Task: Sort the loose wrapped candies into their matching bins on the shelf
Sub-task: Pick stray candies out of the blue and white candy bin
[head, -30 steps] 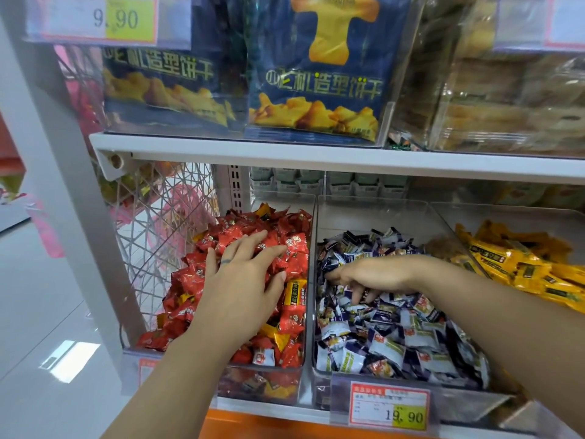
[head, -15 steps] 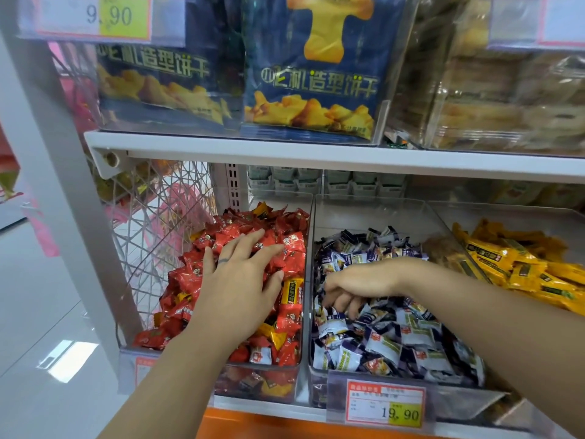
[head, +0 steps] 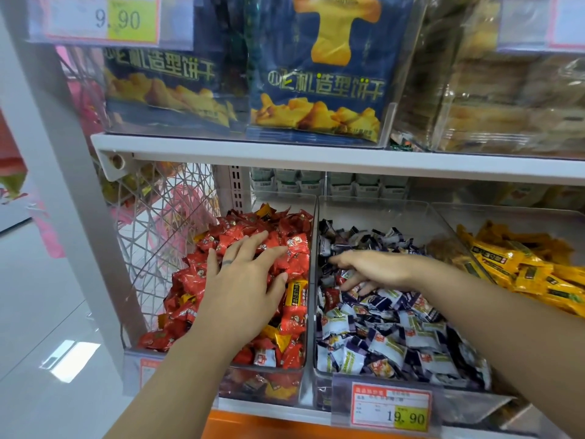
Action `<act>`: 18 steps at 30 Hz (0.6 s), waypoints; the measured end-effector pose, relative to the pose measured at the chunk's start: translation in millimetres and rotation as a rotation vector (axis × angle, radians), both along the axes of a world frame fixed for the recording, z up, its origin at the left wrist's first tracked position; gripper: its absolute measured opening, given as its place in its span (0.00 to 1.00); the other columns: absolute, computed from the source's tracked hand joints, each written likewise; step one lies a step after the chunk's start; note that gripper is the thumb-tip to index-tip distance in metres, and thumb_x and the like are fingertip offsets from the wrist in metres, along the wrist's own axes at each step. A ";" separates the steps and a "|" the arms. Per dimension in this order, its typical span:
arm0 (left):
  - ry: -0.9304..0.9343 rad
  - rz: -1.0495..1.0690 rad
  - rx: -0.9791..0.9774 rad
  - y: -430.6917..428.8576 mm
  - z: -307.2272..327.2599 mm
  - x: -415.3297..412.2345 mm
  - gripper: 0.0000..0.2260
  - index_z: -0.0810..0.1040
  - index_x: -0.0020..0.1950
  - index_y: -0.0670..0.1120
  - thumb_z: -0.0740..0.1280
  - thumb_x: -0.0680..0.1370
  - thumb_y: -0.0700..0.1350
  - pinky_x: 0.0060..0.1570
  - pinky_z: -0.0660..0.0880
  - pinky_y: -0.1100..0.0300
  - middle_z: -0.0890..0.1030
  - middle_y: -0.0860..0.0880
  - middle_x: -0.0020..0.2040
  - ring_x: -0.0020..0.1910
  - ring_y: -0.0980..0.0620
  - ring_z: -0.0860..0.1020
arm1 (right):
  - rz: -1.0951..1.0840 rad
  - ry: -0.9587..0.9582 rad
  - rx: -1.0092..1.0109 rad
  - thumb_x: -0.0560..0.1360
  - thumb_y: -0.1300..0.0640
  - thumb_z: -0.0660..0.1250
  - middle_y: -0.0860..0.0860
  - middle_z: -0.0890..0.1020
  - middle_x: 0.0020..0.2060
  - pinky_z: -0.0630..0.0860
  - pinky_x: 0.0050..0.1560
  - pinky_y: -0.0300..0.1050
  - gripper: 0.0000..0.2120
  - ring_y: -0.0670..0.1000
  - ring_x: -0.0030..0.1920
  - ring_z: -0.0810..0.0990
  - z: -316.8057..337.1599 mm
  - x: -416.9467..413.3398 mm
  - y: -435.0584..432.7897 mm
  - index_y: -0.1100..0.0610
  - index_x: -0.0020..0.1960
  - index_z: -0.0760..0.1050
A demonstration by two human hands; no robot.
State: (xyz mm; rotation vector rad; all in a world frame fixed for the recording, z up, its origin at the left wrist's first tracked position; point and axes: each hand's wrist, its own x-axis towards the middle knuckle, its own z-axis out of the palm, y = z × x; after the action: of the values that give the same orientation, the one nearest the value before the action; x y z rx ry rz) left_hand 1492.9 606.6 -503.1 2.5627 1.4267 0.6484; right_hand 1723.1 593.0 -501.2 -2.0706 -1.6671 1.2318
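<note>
My left hand (head: 247,277) lies flat with fingers spread on the heap of red wrapped candies (head: 196,277) in the left clear bin (head: 262,391). Yellow stray candies (head: 295,294) and a white one (head: 264,359) lie among the red. My right hand (head: 372,269) reaches into the middle bin (head: 380,207) of blue-and-white candies (head: 395,340). Its fingers bend down into the pile, and I see nothing pinched in them. A red stray candy (head: 330,294) lies just left of those fingertips.
A third bin at the right holds yellow wrapped candies (head: 522,267). The upper shelf (head: 316,156) overhangs the bins and carries blue biscuit bags (head: 316,90). A 19.90 price tag (head: 391,407) hangs on the middle bin's front. A white wire side panel (head: 152,223) closes the left end.
My right hand's fingers have shifted among the blue-and-white candies, uncurling a little. My left hand has stayed on the red pile.
</note>
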 end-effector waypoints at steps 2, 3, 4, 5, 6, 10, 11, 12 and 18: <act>-0.004 0.001 -0.002 -0.5 0.2 0.0 0.20 0.62 0.72 0.61 0.58 0.80 0.55 0.73 0.42 0.43 0.55 0.58 0.76 0.76 0.53 0.51 | -0.026 0.042 0.015 0.82 0.47 0.46 0.53 0.63 0.73 0.73 0.63 0.47 0.25 0.52 0.62 0.75 5.8 -1.2 -0.5 0.55 0.76 0.55; -0.007 0.002 -0.003 -0.8 0.3 0.0 0.20 0.62 0.72 0.61 0.58 0.80 0.55 0.73 0.42 0.43 0.55 0.58 0.76 0.76 0.53 0.51 | -0.020 0.030 0.021 0.82 0.49 0.47 0.51 0.65 0.72 0.74 0.60 0.46 0.23 0.51 0.60 0.77 6.4 -2.8 -0.4 0.56 0.75 0.58; -0.009 0.004 -0.002 -1.1 0.4 0.3 0.20 0.62 0.72 0.61 0.58 0.80 0.55 0.73 0.43 0.43 0.55 0.58 0.76 0.76 0.53 0.51 | 0.001 -0.018 0.029 0.82 0.50 0.49 0.50 0.68 0.70 0.75 0.59 0.46 0.21 0.50 0.58 0.77 5.9 -5.2 -0.3 0.56 0.73 0.62; -0.007 0.005 -0.001 -1.3 0.4 0.5 0.20 0.62 0.72 0.61 0.58 0.80 0.55 0.73 0.43 0.43 0.55 0.58 0.76 0.76 0.54 0.51 | 0.044 -0.092 0.040 0.82 0.52 0.51 0.49 0.71 0.68 0.76 0.58 0.46 0.20 0.49 0.56 0.78 4.6 -8.0 0.0 0.55 0.71 0.65; -0.004 0.006 0.001 -1.5 0.7 0.6 0.20 0.62 0.72 0.62 0.58 0.80 0.55 0.73 0.43 0.43 0.55 0.58 0.76 0.76 0.54 0.51 | 0.100 -0.177 0.054 0.82 0.54 0.52 0.50 0.74 0.65 0.76 0.56 0.45 0.18 0.49 0.55 0.78 2.8 -10.8 1.0 0.54 0.70 0.67; -0.003 0.007 -0.001 -1.6 0.8 0.8 0.20 0.62 0.72 0.62 0.58 0.80 0.55 0.73 0.42 0.43 0.55 0.58 0.76 0.76 0.54 0.50 | 0.222 -0.365 0.098 0.79 0.59 0.61 0.52 0.77 0.62 0.74 0.53 0.40 0.18 0.51 0.56 0.77 -1.3 -15.4 5.8 0.55 0.69 0.70; -0.004 0.005 -0.001 -1.6 0.8 0.8 0.20 0.62 0.72 0.62 0.58 0.80 0.55 0.73 0.43 0.43 0.55 0.58 0.76 0.76 0.54 0.51 | 0.232 -0.380 0.099 0.78 0.60 0.63 0.52 0.76 0.63 0.73 0.58 0.42 0.19 0.51 0.58 0.76 -1.9 -14.7 6.7 0.55 0.69 0.70; -0.006 0.003 0.001 -1.5 0.7 0.8 0.20 0.62 0.72 0.62 0.58 0.80 0.55 0.73 0.43 0.43 0.55 0.58 0.76 0.76 0.54 0.51 | 0.240 -0.404 0.103 0.77 0.61 0.64 0.51 0.75 0.64 0.72 0.61 0.44 0.20 0.52 0.61 0.75 -2.5 -13.3 7.5 0.54 0.68 0.70; -0.011 -0.002 0.000 -0.4 0.3 -0.3 0.20 0.62 0.72 0.62 0.58 0.80 0.55 0.73 0.43 0.43 0.55 0.58 0.76 0.76 0.54 0.51 | 0.217 -0.531 0.149 0.74 0.61 0.68 0.51 0.73 0.65 0.74 0.61 0.50 0.23 0.54 0.59 0.76 -5.9 0.2 10.7 0.51 0.68 0.69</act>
State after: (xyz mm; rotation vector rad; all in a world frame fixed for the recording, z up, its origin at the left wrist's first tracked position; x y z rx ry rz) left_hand 1492.6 606.2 -502.8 2.5564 1.4207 0.6611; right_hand 1723.3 603.7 -507.1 -2.2993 -2.1756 0.5997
